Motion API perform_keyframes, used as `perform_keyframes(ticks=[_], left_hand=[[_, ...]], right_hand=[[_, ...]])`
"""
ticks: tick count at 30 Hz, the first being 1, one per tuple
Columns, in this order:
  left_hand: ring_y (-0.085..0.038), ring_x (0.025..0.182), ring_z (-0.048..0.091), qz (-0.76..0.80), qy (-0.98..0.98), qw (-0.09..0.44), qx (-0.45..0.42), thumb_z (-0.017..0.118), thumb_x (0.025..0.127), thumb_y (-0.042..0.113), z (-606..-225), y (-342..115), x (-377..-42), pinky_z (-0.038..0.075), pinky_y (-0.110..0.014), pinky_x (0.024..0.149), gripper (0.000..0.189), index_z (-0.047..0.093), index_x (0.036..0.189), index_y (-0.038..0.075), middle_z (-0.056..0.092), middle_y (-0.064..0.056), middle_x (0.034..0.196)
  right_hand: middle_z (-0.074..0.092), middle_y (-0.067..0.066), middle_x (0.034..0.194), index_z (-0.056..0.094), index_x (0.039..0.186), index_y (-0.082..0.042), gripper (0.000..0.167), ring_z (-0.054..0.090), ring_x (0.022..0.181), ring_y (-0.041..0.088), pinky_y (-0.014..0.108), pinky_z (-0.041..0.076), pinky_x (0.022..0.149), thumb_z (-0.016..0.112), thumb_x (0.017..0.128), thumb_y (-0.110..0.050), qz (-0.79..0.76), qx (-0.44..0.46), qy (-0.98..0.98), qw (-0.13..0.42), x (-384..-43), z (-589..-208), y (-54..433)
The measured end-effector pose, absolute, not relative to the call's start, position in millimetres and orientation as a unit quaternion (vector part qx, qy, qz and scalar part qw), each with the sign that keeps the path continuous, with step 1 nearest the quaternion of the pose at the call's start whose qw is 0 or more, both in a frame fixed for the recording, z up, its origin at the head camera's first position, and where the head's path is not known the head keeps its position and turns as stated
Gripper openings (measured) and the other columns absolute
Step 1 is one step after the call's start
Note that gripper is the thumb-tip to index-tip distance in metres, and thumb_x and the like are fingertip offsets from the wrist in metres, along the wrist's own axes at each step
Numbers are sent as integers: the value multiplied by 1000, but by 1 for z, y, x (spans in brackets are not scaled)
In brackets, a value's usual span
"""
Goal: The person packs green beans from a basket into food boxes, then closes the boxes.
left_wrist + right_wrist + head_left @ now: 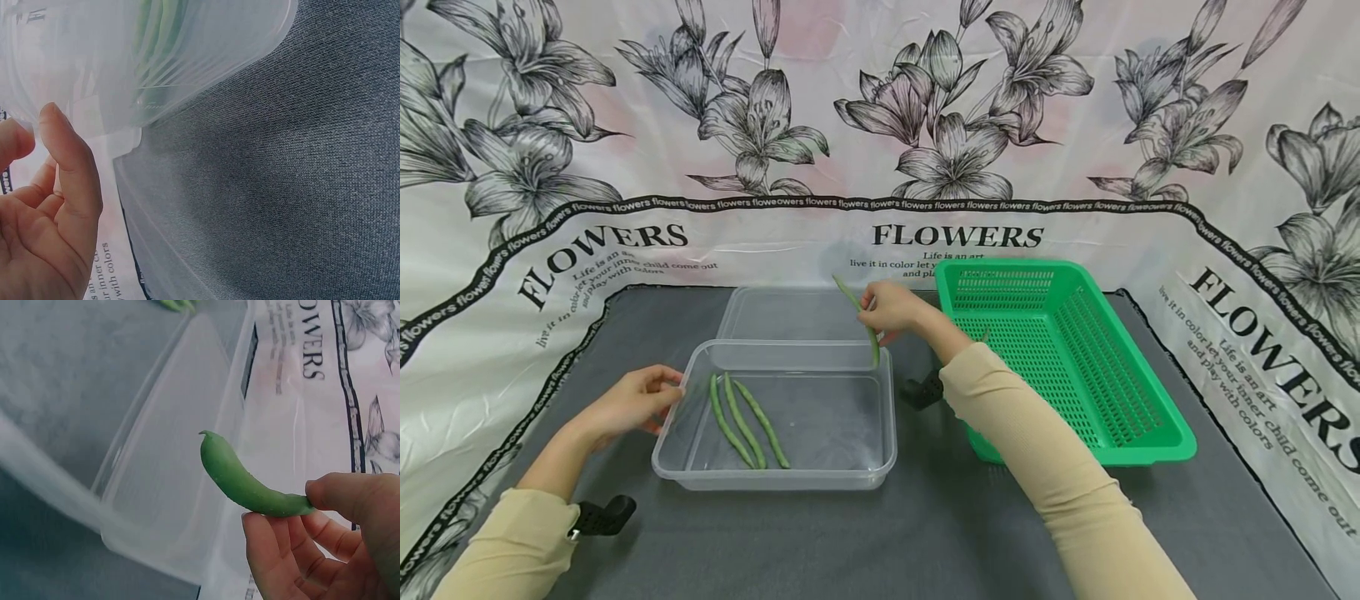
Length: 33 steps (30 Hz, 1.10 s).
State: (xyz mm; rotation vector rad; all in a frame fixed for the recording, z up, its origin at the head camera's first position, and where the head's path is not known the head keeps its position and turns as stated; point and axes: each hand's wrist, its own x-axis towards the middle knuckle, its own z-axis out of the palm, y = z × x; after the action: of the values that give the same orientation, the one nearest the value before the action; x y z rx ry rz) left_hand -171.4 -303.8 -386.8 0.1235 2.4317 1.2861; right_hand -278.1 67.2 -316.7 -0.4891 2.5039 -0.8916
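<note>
A green bean (874, 346) is pinched between the thumb and fingers of my right hand (891, 310), above the far right corner of a clear plastic box (775, 480). In the right wrist view that bean (240, 481) curves out from the fingertips. Three more green beans (747, 421) lie side by side in the left part of the box. My left hand (628, 404) holds the box's left rim. In the left wrist view, the thumb and index finger of this left hand (53, 206) meet at the box's edge.
On the right stands a green perforated basket (1138, 400), with a small stem-like bit showing past the right sleeve. A clear plastic lid (790, 312) lies behind the box. Grey cloth (775, 542) covers the table, and a flower-printed sheet (805, 233) rises behind.
</note>
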Motion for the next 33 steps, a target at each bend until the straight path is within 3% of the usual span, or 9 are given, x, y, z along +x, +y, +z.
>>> perform_keyframes(ticks=[9, 33], left_hand=[[-18, 79, 55, 460, 866, 194, 40, 46, 98, 25, -387, -304, -171, 54, -35, 63, 46, 36, 130, -7, 54, -17, 100], [-18, 80, 55, 461, 864, 197, 41, 47, 97, 25, -389, -306, -173, 54, -35, 64, 46, 36, 130, -6, 55, -17, 101]], right_hand=[[61, 17, 105, 49, 110, 0, 21, 64, 84, 23, 33, 56, 65, 50, 94, -13, -337, -190, 892, 233, -268, -323, 37], [62, 8, 85, 52, 100, -4, 11, 62, 70, 16, 29, 56, 61, 52, 93, -13, -328, -236, 870, 284, -235, -351, -23]])
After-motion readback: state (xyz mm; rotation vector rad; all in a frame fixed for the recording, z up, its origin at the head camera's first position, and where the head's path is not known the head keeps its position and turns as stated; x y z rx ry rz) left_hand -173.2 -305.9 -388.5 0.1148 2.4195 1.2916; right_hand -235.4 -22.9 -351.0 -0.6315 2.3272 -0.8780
